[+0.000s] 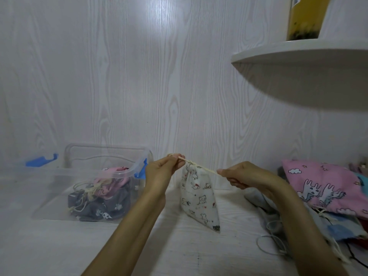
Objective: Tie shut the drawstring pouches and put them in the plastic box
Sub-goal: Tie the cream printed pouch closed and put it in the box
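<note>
pouch (199, 198) cord pinched taut by left hand (161, 174) and right hand (243, 176), beside plastic box (95, 186).

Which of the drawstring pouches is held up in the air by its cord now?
The white pouch with cat prints, hanging between the left hand and right hand. The grey and pink pouches lie in the plastic box; the pink unicorn pouch lies on the right pile.

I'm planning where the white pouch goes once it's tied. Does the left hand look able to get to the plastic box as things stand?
Probably yes. The plastic box stands open just left of the left hand, with nothing between them. But that hand pinches a cord end of the white pouch, as does the right hand.
</note>
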Available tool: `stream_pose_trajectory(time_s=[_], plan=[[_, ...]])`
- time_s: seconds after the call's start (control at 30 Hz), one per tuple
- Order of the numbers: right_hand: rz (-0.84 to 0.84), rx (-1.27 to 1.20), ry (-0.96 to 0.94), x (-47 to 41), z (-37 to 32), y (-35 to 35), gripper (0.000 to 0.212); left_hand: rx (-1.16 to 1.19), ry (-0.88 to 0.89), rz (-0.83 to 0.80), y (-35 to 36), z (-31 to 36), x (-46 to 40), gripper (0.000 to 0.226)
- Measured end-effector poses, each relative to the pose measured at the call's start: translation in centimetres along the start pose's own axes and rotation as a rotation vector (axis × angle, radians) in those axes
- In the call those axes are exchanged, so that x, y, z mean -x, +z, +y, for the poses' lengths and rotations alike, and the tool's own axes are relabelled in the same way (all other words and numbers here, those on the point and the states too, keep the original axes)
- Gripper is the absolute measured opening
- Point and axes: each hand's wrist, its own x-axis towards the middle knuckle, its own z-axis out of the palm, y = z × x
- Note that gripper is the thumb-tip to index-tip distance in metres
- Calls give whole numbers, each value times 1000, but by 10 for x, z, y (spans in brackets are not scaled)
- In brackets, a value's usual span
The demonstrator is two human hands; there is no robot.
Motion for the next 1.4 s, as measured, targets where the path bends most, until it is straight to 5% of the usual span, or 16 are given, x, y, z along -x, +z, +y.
stream_pose_trajectory(time_s=[0.37,0.7,0.87,1.13,1.27,1.4], plan=[[-80,180,71,6,-6,-3,43,161,-84,-323,4,11,1,18],[-48,-238,-245,24,-22,-13,47,-642,-47,-612,3,34,15,20],[-9,-219,-272,22,-31,-1,44,-749,-107,-835,13,35,26,28],[-115,-240,-299,19,-32,12,23,-670,-48,-764,6,25,18,31],[-305,-22,-148,24,-22,2,49,-550,-49,-687,1,29,13,31],[-200,72,-187,24,-21,0,22,-490,-30,-649,-1,32,13,29]])
